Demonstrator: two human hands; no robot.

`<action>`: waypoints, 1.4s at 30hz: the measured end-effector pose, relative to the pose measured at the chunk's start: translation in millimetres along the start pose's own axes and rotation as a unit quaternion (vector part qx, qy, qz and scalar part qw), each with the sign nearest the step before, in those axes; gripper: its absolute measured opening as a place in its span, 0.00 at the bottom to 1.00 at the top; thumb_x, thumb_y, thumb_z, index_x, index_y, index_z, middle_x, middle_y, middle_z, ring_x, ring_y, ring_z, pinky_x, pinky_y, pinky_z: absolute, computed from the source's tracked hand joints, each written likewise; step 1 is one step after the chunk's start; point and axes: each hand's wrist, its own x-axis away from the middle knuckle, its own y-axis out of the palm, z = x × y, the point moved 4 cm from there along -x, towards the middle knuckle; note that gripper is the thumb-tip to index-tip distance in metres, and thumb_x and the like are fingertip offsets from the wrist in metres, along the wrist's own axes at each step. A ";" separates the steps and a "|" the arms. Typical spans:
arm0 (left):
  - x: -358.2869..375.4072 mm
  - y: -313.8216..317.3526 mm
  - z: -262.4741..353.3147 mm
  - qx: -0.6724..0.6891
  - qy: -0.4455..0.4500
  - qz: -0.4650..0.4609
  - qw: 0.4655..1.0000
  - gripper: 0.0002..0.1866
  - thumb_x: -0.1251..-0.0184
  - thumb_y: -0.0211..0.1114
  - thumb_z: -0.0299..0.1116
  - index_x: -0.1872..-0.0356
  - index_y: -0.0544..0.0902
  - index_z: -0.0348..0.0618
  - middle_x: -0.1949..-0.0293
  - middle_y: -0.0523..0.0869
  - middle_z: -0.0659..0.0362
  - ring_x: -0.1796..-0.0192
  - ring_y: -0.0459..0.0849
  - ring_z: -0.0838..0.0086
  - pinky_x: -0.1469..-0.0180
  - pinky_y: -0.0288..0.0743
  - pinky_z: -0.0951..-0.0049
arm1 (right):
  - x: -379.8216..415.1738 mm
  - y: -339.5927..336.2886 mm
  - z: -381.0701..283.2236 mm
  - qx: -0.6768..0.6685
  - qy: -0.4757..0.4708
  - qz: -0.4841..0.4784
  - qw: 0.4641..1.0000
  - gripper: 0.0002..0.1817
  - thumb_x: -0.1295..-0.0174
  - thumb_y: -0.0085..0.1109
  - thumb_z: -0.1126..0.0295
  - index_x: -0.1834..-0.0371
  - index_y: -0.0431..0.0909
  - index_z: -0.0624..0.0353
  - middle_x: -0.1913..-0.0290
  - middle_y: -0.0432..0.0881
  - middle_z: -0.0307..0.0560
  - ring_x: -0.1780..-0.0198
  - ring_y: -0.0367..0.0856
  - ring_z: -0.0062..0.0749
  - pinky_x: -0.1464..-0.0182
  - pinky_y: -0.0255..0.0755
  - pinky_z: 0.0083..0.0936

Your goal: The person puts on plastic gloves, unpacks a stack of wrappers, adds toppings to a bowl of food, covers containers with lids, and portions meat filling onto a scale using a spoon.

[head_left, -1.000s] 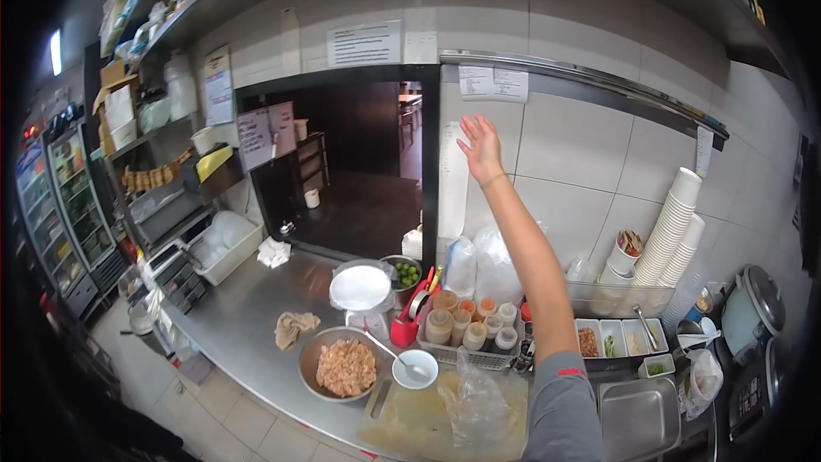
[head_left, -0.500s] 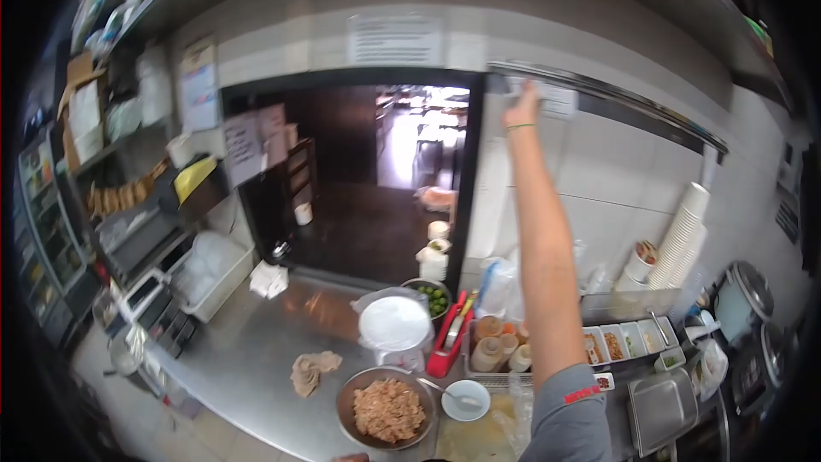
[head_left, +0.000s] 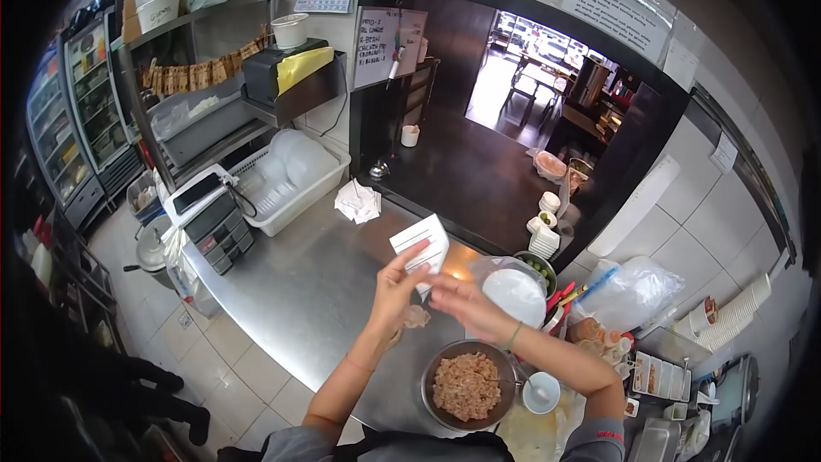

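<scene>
A white paper slip point(head_left: 425, 242) with dark printed lines is held up over the steel counter, angled away from me. My left hand point(head_left: 395, 291) pinches it between thumb and fingers from the left. At its lower right edge, my right hand point(head_left: 469, 306) has its fingers closed on the slip's corner, partly hiding it. Below the hands, a crumpled beige cloth point(head_left: 416, 317) lies half covered by my left hand. A metal bowl of minced meat point(head_left: 466, 387) sits nearer my body, and a small white-blue bowl with a spoon point(head_left: 540, 393) stands beside it.
Crumpled white paper point(head_left: 357, 202) lies by the pass-through window's ledge point(head_left: 462, 192). A white basket point(head_left: 295, 218) stands at the left, behind a card terminal point(head_left: 214, 222). To the right are a plastic-covered white tub point(head_left: 514, 295), sauce bottles point(head_left: 599, 338) and stacked cups point(head_left: 740, 312).
My right hand has come down from the wall rail to the slip over the counter. My left hand has risen into view and grips the slip. The view has turned left.
</scene>
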 end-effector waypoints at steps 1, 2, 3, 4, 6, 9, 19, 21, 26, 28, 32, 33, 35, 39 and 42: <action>-16.4 -9.5 -7.5 0.015 0.010 0.031 0.999 0.21 0.45 0.64 0.21 0.47 0.76 0.40 0.51 0.79 0.60 0.50 0.76 0.79 0.49 0.71 0.79 | 0.9 -1.8 3.3 0.036 -0.007 0.016 0.999 0.24 0.37 0.52 0.69 0.36 0.62 0.57 0.37 0.64 0.42 0.40 0.68 0.27 0.40 0.62 0.24; -34.8 -18.8 -16.8 0.029 0.020 0.061 0.998 0.20 0.45 0.64 0.20 0.49 0.78 0.39 0.52 0.80 0.61 0.51 0.76 0.80 0.51 0.72 0.80 | 5.2 -5.0 2.5 0.072 -0.014 0.033 0.997 0.25 0.37 0.52 0.70 0.36 0.61 0.57 0.35 0.63 0.43 0.38 0.66 0.29 0.39 0.61 0.24; -59.2 -36.6 -21.0 -0.020 0.069 0.096 0.993 0.18 0.45 0.63 0.18 0.51 0.80 0.39 0.53 0.80 0.59 0.54 0.78 0.79 0.54 0.74 0.79 | 10.4 -9.0 -1.2 0.107 -0.020 0.051 0.993 0.25 0.36 0.51 0.70 0.35 0.61 0.58 0.34 0.61 0.43 0.36 0.64 0.31 0.38 0.60 0.25; -86.2 -55.8 -20.6 -0.081 0.097 0.122 0.984 0.17 0.46 0.64 0.18 0.53 0.81 0.38 0.52 0.80 0.57 0.53 0.78 0.78 0.53 0.74 0.79 | 19.5 -13.9 -8.3 0.101 -0.017 0.066 0.993 0.25 0.36 0.51 0.70 0.35 0.61 0.58 0.34 0.61 0.44 0.35 0.63 0.32 0.38 0.59 0.25; -150.7 -105.9 -17.5 -0.274 0.200 0.212 0.917 0.20 0.57 0.70 0.21 0.57 0.82 0.39 0.55 0.82 0.53 0.53 0.79 0.66 0.48 0.71 0.70 | 53.1 -23.0 -31.0 0.087 -0.009 0.098 0.991 0.25 0.36 0.51 0.70 0.35 0.60 0.58 0.34 0.61 0.45 0.32 0.59 0.34 0.36 0.57 0.27; -245.0 -171.0 -18.0 -0.432 0.284 0.281 0.809 0.24 0.60 0.74 0.29 0.56 0.81 0.39 0.54 0.82 0.50 0.49 0.79 0.59 0.44 0.68 0.65 | 117.8 -30.9 -59.8 0.037 -0.053 0.246 0.967 0.23 0.37 0.50 0.73 0.37 0.62 0.59 0.35 0.62 0.46 0.36 0.65 0.37 0.40 0.62 0.28; -351.0 -344.7 -230.3 -0.585 0.099 0.285 0.753 0.33 0.66 0.77 0.38 0.53 0.78 0.34 0.55 0.81 0.47 0.52 0.79 0.57 0.48 0.71 0.62 | 284.2 -16.7 -68.5 0.037 -0.189 0.657 0.729 0.23 0.38 0.53 0.64 0.42 0.65 0.60 0.42 0.69 0.43 0.46 0.73 0.31 0.47 0.69 0.27; -360.2 -350.6 -247.7 -0.571 0.190 0.225 0.766 0.31 0.60 0.72 0.40 0.53 0.77 0.33 0.54 0.80 0.47 0.51 0.78 0.54 0.47 0.69 0.63 | 295.0 -11.5 -71.0 0.058 -0.175 0.691 0.699 0.21 0.38 0.52 0.64 0.43 0.66 0.59 0.43 0.70 0.43 0.46 0.73 0.30 0.47 0.68 0.26; -405.2 -374.1 -232.9 -0.578 0.014 0.122 0.807 0.32 0.52 0.69 0.39 0.49 0.73 0.26 0.56 0.81 0.42 0.58 0.82 0.53 0.53 0.75 0.64 | 266.9 -53.3 -55.1 0.181 -0.062 0.626 0.756 0.20 0.38 0.53 0.69 0.42 0.69 0.58 0.45 0.73 0.42 0.48 0.74 0.27 0.46 0.67 0.24; -367.5 -341.7 -197.9 -0.374 -0.104 0.161 0.907 0.36 0.52 0.70 0.37 0.42 0.67 0.30 0.50 0.78 0.42 0.56 0.82 0.58 0.51 0.74 0.65 | 249.8 -91.1 -35.9 0.279 -0.045 0.583 0.762 0.22 0.38 0.52 0.70 0.39 0.67 0.57 0.45 0.74 0.44 0.46 0.72 0.28 0.46 0.66 0.24; -338.8 -345.6 -168.4 -0.494 -0.101 0.063 0.861 0.43 0.54 0.72 0.34 0.35 0.60 0.41 0.46 0.75 0.46 0.49 0.77 0.56 0.59 0.77 0.59 | 236.0 -210.8 -20.2 0.492 -0.051 0.587 0.641 0.26 0.39 0.53 0.68 0.36 0.64 0.56 0.43 0.72 0.52 0.42 0.70 0.39 0.44 0.66 0.33; -345.0 -368.0 -175.5 -0.540 -0.033 0.047 0.840 0.44 0.54 0.73 0.33 0.34 0.58 0.44 0.47 0.75 0.47 0.48 0.75 0.55 0.62 0.78 0.58 | 232.6 -248.4 -18.9 0.563 -0.085 0.590 0.573 0.26 0.40 0.53 0.68 0.37 0.64 0.57 0.43 0.72 0.55 0.42 0.70 0.44 0.44 0.66 0.36; -332.0 -383.1 -175.3 -0.571 0.039 0.071 0.817 0.48 0.56 0.74 0.34 0.32 0.55 0.54 0.45 0.71 0.45 0.45 0.71 0.48 0.70 0.80 0.56 | 225.5 -302.0 -28.0 0.612 -0.058 0.645 0.454 0.25 0.42 0.54 0.66 0.40 0.66 0.57 0.44 0.72 0.57 0.44 0.71 0.48 0.46 0.67 0.43; -238.2 -336.6 -116.7 -0.568 -0.077 0.068 0.817 0.46 0.54 0.74 0.40 0.33 0.57 0.56 0.36 0.53 0.42 0.44 0.69 0.48 0.64 0.81 0.56 | 215.2 -351.3 -38.6 0.585 0.164 0.671 0.424 0.13 0.45 0.56 0.66 0.57 0.77 0.56 0.56 0.79 0.52 0.51 0.76 0.45 0.54 0.70 0.46; -193.3 -318.7 -83.4 -0.558 -0.167 -0.015 0.813 0.43 0.52 0.72 0.42 0.34 0.60 0.55 0.36 0.54 0.43 0.44 0.70 0.53 0.65 0.82 0.58 | 221.6 -354.1 -63.7 0.553 0.145 0.700 0.429 0.09 0.46 0.52 0.70 0.64 0.80 0.56 0.59 0.80 0.50 0.52 0.77 0.44 0.54 0.69 0.48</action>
